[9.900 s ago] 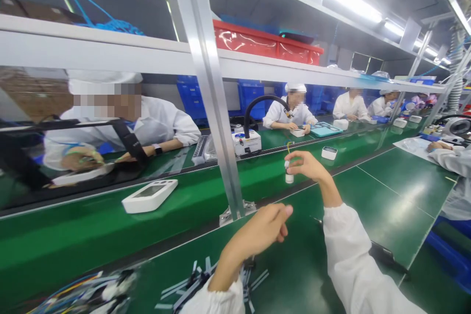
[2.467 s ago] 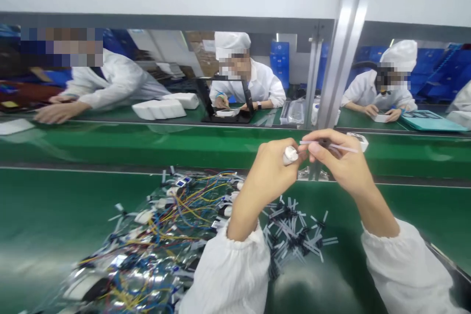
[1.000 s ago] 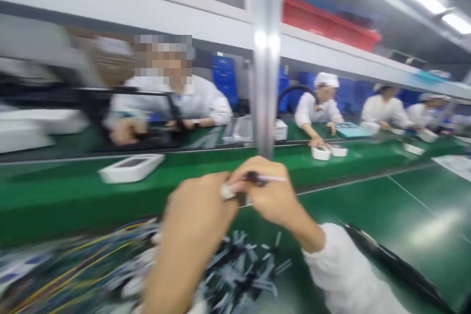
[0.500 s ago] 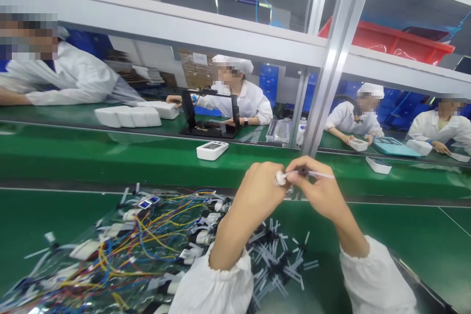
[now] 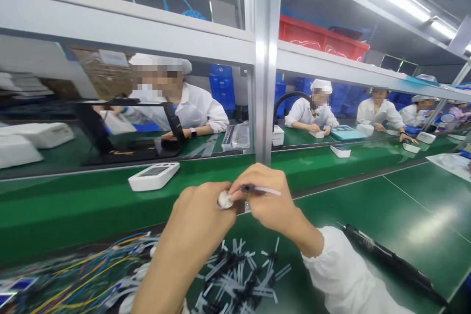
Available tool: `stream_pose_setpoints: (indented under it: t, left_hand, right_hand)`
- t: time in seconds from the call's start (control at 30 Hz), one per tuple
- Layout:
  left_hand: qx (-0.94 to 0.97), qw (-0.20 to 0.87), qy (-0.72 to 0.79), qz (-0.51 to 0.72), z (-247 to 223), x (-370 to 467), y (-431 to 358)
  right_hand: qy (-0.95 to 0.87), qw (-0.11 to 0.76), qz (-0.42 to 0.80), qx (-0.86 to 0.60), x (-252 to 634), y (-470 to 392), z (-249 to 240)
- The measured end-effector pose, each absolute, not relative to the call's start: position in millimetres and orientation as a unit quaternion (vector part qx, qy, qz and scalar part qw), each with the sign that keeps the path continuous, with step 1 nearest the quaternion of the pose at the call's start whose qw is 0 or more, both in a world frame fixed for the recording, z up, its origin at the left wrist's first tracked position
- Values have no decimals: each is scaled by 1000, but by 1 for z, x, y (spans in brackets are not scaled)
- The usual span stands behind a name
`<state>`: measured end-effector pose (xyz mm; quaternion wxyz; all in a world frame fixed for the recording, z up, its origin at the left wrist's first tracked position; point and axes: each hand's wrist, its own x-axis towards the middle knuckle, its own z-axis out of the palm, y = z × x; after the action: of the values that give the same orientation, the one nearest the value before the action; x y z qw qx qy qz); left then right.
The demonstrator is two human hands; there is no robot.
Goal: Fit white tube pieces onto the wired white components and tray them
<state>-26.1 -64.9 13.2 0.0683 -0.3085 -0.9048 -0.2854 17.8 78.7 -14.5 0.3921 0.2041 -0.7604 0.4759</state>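
My left hand (image 5: 200,216) is closed around a small white rounded part (image 5: 225,199), whose end shows beside the thumb. Close against it, my right hand (image 5: 270,203) pinches a thin whitish tube (image 5: 271,191) with a black fitting on it. The tube's near end is at the white part; whether it sits inside cannot be made out. Below both hands lies a pile of short tubes with black fittings (image 5: 243,279). Coloured wires (image 5: 95,274) attached to white parts spread out to the left of my left forearm.
A black pen-shaped electric screwdriver (image 5: 390,255) lies on the green table at right. Beyond my hands, a white device with a screen (image 5: 154,176) rests on the green belt (image 5: 91,196). A metal post (image 5: 267,68) rises ahead. Co-workers in white sit across the line.
The view has swung to the right, bringing the screwdriver into fuller sight. My right fingers and the tube have moved closer over the white part in my left hand.
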Motion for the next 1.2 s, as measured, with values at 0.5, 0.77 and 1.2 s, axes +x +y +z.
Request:
stream_pose_setpoints:
  t: [0.5,0.77,1.2]
  left_hand:
    - [-331,43,-866,-373,5,-21,-55]
    - [-310,-22,-778,-547,-1,-17,-46]
    - [-270,23,-772,-575,-13,-26,-39]
  right_hand:
    - [-699,215,661,167,35,96,5]
    - [-523,241,812,94,43,104,15]
    - [-549,341,756,102,35,91,2]
